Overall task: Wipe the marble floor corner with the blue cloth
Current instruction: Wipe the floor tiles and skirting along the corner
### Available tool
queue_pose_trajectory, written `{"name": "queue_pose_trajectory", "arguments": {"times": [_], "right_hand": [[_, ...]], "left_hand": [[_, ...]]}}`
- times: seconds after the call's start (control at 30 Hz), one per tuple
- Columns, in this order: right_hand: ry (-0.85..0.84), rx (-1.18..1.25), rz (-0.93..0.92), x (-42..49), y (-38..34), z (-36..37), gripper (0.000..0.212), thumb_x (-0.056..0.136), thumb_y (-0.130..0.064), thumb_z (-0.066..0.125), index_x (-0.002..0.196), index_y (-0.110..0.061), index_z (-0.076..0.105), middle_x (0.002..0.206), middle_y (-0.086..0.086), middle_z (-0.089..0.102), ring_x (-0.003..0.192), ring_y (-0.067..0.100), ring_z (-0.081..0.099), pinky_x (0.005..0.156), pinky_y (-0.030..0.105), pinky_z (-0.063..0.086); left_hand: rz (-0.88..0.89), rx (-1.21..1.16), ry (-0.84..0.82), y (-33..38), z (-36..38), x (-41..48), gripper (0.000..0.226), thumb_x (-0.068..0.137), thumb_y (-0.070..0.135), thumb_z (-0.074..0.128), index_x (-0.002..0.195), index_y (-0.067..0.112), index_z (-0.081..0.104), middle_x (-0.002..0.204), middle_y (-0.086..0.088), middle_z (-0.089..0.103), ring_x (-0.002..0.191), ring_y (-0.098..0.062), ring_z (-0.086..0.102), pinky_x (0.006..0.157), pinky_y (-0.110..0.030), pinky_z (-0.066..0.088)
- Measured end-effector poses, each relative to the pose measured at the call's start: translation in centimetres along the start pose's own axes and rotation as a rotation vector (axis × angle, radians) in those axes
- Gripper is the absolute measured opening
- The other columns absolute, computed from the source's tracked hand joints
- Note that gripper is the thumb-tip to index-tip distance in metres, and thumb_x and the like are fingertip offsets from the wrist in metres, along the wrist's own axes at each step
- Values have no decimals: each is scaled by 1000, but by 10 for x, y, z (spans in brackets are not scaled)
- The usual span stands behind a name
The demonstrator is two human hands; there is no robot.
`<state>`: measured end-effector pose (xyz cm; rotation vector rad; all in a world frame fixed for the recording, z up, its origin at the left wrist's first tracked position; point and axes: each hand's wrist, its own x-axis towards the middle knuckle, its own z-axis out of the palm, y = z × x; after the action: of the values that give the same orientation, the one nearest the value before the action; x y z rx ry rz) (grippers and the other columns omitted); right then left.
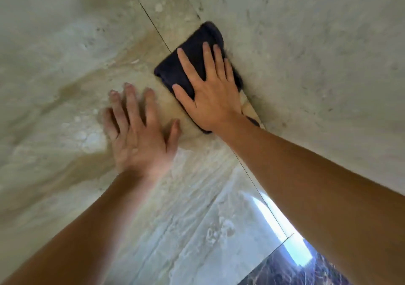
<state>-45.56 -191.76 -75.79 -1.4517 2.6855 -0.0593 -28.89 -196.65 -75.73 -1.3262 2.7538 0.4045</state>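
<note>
A dark blue folded cloth (175,68) lies on the beige marble floor (65,76), pushed against the foot of the wall. My right hand (210,91) lies flat on top of it, fingers spread, pressing it down; the cloth's near end is hidden under the palm and wrist. My left hand (138,131) rests palm down on the bare floor just left of the cloth, fingers apart, holding nothing. It looks slightly blurred.
A pale marble wall (317,54) rises on the right, meeting the floor along a diagonal seam. A thin tile joint (151,21) runs across the floor. A dark veined tile (295,269) with bright light reflection sits at the bottom right.
</note>
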Motion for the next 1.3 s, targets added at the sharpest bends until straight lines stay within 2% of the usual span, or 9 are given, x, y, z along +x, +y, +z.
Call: {"name": "queue_pose_trajectory", "arguments": {"times": [0.13, 0.23, 0.33, 0.57, 0.73, 0.8, 0.93, 1.07, 1.3], "right_hand": [[-29, 61, 68, -94, 14, -3, 60, 100, -54, 35, 156, -36, 27, 167, 19, 17, 154, 39, 13, 122, 54, 17], [-125, 59, 241, -201, 21, -6, 67, 94, -50, 45, 156, -35, 28, 165, 21, 20, 152, 43, 17, 118, 58, 24], [-224, 61, 246, -234, 22, -6, 75, 88, -50, 49, 157, -31, 25, 163, 24, 24, 149, 47, 21, 116, 61, 26], [-137, 124, 69, -61, 11, -14, 71, 94, -52, 33, 159, -26, 20, 166, 26, 14, 154, 42, 10, 123, 53, 10], [-201, 29, -54, 23, -7, -17, 72, 97, -54, 27, 161, -24, 9, 166, 28, 5, 154, 44, 3, 124, 55, 6], [-224, 5, -102, 30, -3, -22, 73, 97, -56, 22, 161, -24, 5, 166, 28, 2, 154, 45, 0, 124, 55, 5], [-240, 2, -94, 28, -3, -21, 75, 94, -61, 9, 161, -26, 4, 166, 27, 0, 153, 46, 0, 124, 57, 6], [-198, 32, 17, 47, -22, -11, 75, 94, -63, 7, 160, -29, 1, 167, 25, -4, 153, 46, -5, 122, 56, -1], [-260, -12, -8, 94, -34, -16, 73, 99, -62, 15, 158, -30, -13, 165, 24, -17, 152, 44, -14, 122, 56, -5]], "left_hand": [[-3, -27, -28, -1, -5, -1, 78, 94, 59, 29, 158, 17, 11, 168, -18, 3, 154, -42, -2, 123, -57, 3], [28, -28, -73, 0, -8, 1, 79, 94, 57, 35, 157, 13, 16, 165, -25, 8, 151, -50, 4, 121, -61, 5], [12, -1, -147, 0, -8, 11, 82, 93, 59, 35, 157, 13, 12, 165, -25, 2, 150, -51, -2, 120, -63, 2], [-45, 29, -306, 10, -30, 12, 83, 95, 62, 25, 157, 20, -10, 165, -16, -22, 151, -41, -20, 123, -53, -9], [139, 141, -265, -6, -56, 22, 78, 91, 57, 45, 152, 21, 15, 160, -17, 8, 144, -42, 17, 114, -51, 29], [210, 227, -243, -16, -66, 33, 78, 88, 60, 46, 150, 21, 21, 156, -15, 15, 137, -39, 26, 107, -50, 35], [291, 294, -297, -34, -71, 63, 97, 80, 75, 44, 155, 23, 13, 162, -16, 8, 146, -41, 14, 115, -53, 24], [243, 137, -245, -49, -67, 104, 94, 85, 75, 26, 158, 25, -5, 168, -13, -11, 153, -41, -10, 123, -57, 2], [130, 166, -297, -70, -74, 149, 118, 70, 90, 37, 157, 26, -11, 167, -12, -19, 150, -49, -14, 121, -64, 4]]}}
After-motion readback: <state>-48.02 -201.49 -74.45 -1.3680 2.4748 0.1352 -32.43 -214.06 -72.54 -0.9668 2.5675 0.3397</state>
